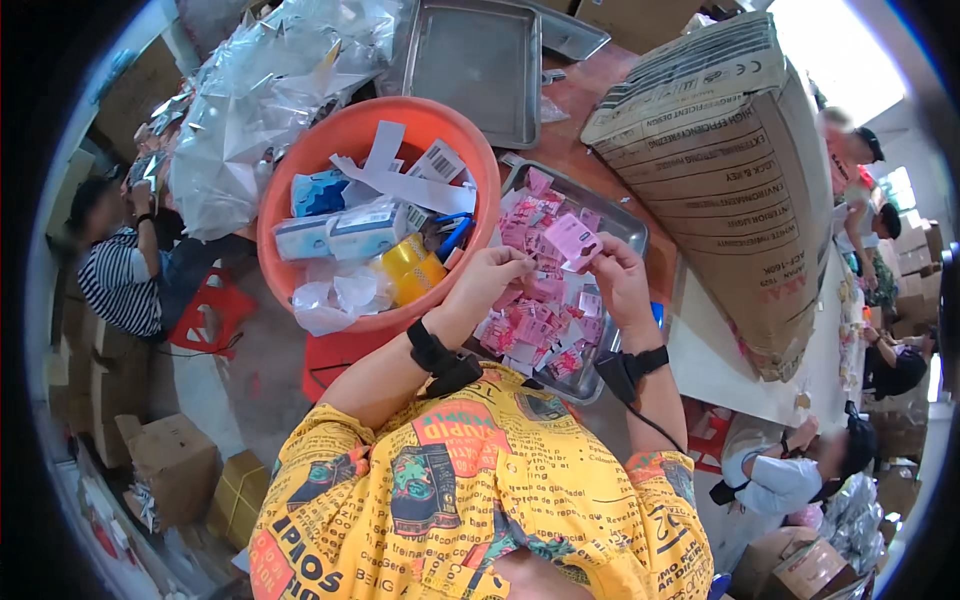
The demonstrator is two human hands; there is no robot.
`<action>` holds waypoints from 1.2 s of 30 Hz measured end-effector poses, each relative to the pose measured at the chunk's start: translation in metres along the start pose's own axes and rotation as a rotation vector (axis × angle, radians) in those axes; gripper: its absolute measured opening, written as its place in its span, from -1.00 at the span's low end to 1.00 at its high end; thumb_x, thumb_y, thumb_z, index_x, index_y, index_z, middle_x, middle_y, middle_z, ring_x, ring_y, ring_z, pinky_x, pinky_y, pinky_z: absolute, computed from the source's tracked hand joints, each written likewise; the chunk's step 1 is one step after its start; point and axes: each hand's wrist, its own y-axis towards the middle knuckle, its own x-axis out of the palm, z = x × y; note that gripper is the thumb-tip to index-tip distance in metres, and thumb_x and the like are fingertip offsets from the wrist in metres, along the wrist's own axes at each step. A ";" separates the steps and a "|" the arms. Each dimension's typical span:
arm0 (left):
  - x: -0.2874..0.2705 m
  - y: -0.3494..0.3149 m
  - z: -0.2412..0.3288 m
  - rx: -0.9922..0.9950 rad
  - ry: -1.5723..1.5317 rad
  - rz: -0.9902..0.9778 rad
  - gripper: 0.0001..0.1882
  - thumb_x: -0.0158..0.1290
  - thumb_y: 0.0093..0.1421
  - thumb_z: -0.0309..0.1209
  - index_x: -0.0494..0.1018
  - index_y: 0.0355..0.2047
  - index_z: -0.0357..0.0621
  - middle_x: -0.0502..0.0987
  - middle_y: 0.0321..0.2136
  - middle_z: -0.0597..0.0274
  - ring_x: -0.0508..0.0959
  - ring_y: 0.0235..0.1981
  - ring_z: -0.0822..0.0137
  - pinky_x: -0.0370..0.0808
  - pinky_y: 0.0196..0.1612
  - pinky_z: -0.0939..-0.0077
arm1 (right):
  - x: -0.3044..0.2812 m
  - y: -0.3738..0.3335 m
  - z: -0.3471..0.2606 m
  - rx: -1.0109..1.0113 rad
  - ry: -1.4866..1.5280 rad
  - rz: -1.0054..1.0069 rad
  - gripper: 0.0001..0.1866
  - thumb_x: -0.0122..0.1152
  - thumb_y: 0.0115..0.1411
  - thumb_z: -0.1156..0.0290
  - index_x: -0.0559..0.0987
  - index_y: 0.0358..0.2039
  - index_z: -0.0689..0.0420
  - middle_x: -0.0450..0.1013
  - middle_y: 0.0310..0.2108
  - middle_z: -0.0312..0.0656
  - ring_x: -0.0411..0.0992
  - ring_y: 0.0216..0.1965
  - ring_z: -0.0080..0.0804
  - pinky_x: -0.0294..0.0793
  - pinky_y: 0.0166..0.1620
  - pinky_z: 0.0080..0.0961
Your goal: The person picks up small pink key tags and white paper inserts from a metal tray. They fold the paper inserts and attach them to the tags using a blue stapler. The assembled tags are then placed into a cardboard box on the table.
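My right hand point(622, 278) pinches a small pink printed card point(571, 241) by its right edge, above a metal tray point(575, 388). Facing it, my left hand point(492, 280) has thumb and forefinger pressed together; whatever is between them is too small to make out. Many more pink cards point(535, 325) lie in a loose heap in the tray, below both hands. Black bands with small boxes circle both my wrists, and a cable runs from the right one.
Left of the tray stands an orange tub point(283, 215) holding paper strips, blue-white packets and a yellow tape roll point(411, 268). Beyond are an empty metal tray point(470, 75) and clear plastic bags point(225, 150). A large brown sack point(720, 190) leans at right. Other people sit on both sides.
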 end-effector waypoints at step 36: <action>0.027 -0.055 -0.003 0.070 0.193 -0.115 -0.58 0.05 0.09 -0.47 0.21 -0.06 -0.27 0.50 -0.45 0.20 0.52 -0.50 0.45 0.48 -0.43 0.61 | -0.015 -0.043 0.005 0.189 -0.422 -0.191 -0.89 0.13 -0.02 0.47 0.55 -0.53 0.25 0.38 -0.56 -0.33 0.33 -0.51 -0.64 0.32 -0.48 -0.68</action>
